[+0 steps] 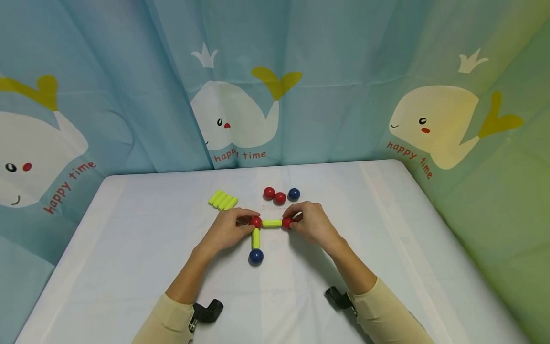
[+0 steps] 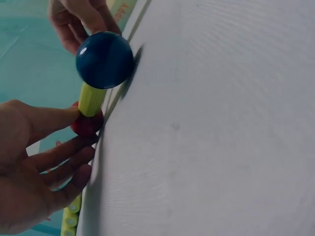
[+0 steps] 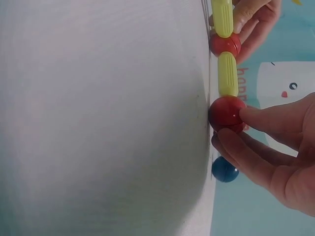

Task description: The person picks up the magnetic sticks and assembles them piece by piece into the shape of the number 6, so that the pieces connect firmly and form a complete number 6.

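On the table lies an L-shaped piece made of balls joined by yellow-green rods. My left hand [image 1: 230, 228] pinches the red ball [image 1: 256, 222] at its corner between thumb and fingers. From there one rod [image 1: 271, 223] runs right to a second red ball [image 3: 228, 114], which my right hand [image 1: 312, 222] pinches with thumb and fingertips. Another rod [image 1: 256, 238] leads from the corner toward me and ends at a blue ball [image 2: 104, 60], which neither hand touches. In the head view, fingers partly cover both red balls.
Behind the left hand several loose yellow-green rods [image 1: 223, 200] lie side by side. Farther back are two loose red balls [image 1: 280, 198] and a loose blue ball [image 1: 294, 194]. The white-covered table [image 1: 142, 258] meets a whale-print curtain [image 1: 335, 114] at its far edge.
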### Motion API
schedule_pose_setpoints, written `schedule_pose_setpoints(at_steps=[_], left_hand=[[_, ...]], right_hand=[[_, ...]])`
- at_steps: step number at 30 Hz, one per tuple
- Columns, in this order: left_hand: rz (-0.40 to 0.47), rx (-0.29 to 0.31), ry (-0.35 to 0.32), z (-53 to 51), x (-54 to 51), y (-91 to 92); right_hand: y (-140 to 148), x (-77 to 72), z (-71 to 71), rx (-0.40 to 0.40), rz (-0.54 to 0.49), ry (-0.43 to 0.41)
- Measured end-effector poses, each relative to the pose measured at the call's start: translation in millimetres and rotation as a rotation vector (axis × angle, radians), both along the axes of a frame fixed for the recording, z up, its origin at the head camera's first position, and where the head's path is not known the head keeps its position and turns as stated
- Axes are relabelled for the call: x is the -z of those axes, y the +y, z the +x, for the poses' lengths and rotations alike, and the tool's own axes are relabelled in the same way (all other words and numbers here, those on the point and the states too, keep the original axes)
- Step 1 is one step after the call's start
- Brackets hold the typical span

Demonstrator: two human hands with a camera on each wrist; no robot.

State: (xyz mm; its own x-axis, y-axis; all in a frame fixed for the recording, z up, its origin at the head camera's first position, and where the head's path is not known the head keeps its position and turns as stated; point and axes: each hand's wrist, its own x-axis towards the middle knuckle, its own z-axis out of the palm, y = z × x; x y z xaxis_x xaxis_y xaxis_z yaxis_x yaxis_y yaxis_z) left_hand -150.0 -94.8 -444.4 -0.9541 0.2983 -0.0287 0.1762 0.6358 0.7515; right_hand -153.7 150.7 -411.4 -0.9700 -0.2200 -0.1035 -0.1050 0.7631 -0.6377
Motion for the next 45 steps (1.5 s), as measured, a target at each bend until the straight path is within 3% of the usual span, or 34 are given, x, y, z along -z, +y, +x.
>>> schedule_pose_setpoints(at_steps=[4, 7, 17, 21, 33, 45], left_hand=[[-0.030, 0.026, -0.004, -2.4, -2.1, -3.9], [-0.057, 0.003, 0.000, -4.3, -4.2, -7.9], [-0.203, -0.228, 0.160, -21.8, -16.2, -15.4], [-0.265, -0.278, 0.170, -27.4, -16.5, -12.5], [-0.344, -0.329, 0.222, -36.0, -7.6, -7.3], [-0.384, -0.333, 0.160, -38.3, -10.8, 2.0]], right_hand=[[-0.8, 1.6, 1.2, 0.017, -0.007, -0.016], [-0.8, 4.0, 2.3, 0.026, -0.015, -0.026], [-4.3, 6.4, 3.4, 0.024, -0.018, -0.004], [-3.8, 5.1, 3.9, 0.023, -0.019, -0.007], [-2.3, 1.9, 3.6, -0.003, -0.031, -0.030], [0.8, -1.1, 3.2, -0.012, -0.027, -0.011]])
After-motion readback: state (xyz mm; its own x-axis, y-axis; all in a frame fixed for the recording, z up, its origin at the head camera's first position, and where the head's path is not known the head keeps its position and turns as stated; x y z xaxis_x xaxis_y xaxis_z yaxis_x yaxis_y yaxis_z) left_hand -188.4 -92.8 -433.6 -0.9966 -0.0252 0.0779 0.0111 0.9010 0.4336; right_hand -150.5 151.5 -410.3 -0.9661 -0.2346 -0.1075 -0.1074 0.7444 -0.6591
